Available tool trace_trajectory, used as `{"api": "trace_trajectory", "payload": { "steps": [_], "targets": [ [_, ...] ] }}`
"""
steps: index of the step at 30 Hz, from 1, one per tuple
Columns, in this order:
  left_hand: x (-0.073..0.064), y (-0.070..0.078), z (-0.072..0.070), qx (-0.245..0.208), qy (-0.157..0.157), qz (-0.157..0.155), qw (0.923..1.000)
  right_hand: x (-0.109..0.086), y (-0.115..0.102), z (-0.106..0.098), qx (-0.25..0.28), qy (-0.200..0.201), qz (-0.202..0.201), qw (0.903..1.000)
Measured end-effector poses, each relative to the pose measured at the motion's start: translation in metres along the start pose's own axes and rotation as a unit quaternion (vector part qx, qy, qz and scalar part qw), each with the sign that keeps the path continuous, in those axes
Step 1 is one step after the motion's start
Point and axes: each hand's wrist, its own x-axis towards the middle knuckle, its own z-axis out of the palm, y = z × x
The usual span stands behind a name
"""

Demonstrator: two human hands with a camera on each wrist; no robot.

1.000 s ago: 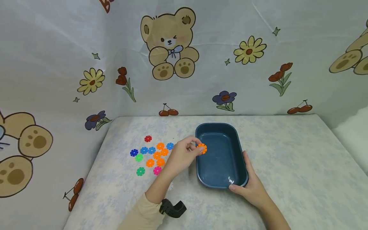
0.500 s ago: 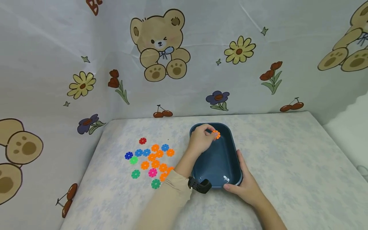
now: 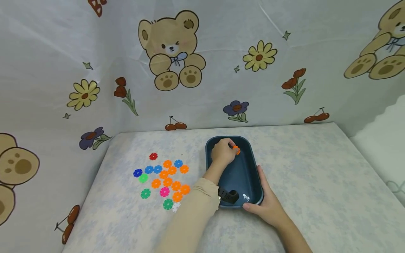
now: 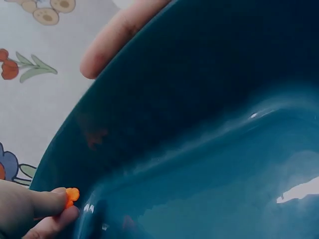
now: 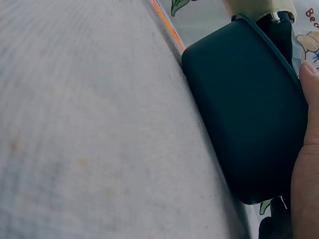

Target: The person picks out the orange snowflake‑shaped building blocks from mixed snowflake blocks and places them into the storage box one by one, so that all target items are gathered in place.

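Observation:
Inside the far part of a dark blue plastic tub (image 3: 240, 175), my left hand (image 3: 223, 151) pinches an orange notched plastic disc (image 3: 236, 150) between thumb and fingertips. The left wrist view shows that orange disc (image 4: 72, 195) low inside the tub, near its wall. My right hand (image 3: 269, 209) grips the tub's near right corner, its thumb at the rim and its fingers along the outer side. In the right wrist view the tub's outer wall (image 5: 244, 114) stands upright on the table beside the thumb.
Several notched discs lie flat on the table left of the tub: orange ones (image 3: 167, 181), a pink one (image 3: 164, 191), green ones (image 3: 145, 193), blue ones (image 3: 149, 170) and a red one (image 3: 153, 156). A cloth printed with bears (image 3: 172, 52) hangs behind the table.
My left hand has moved from the tub's left rim to its far inside, carrying the orange disc, then lower. The right hand keeps its grip. The whole view has shifted slightly.

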Motion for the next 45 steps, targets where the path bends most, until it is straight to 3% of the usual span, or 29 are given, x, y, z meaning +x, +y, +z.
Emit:
{"api": "trace_trajectory", "payload": {
  "steps": [11,19,30,33,38,42,45],
  "targets": [
    [0.006,-0.010,0.008,0.056,-0.006,0.027,0.9980,0.000,-0.001,0.001,-0.007,-0.006,0.013,0.9999],
    [0.008,-0.017,0.012,0.117,0.042,0.064,0.9902,0.001,0.000,0.002,-0.007,-0.007,0.006,0.9999],
    [0.008,-0.018,0.015,0.161,0.060,0.089,0.9811,0.002,0.003,0.002,-0.003,-0.007,-0.003,1.0000],
    [0.006,-0.015,0.016,0.153,0.055,0.095,0.9821,0.002,0.003,0.002,-0.005,-0.008,0.000,1.0000],
    [-0.011,0.000,0.009,0.091,0.016,0.125,0.9878,0.001,0.003,0.001,-0.006,-0.007,0.002,1.0000],
    [-0.030,0.009,-0.008,0.048,-0.013,0.162,0.9855,0.001,0.003,0.000,-0.002,-0.009,-0.002,1.0000],
    [-0.047,0.008,-0.028,-0.002,-0.024,0.200,0.9794,0.001,0.003,0.000,-0.007,-0.008,0.000,0.9999]
  ]
}}
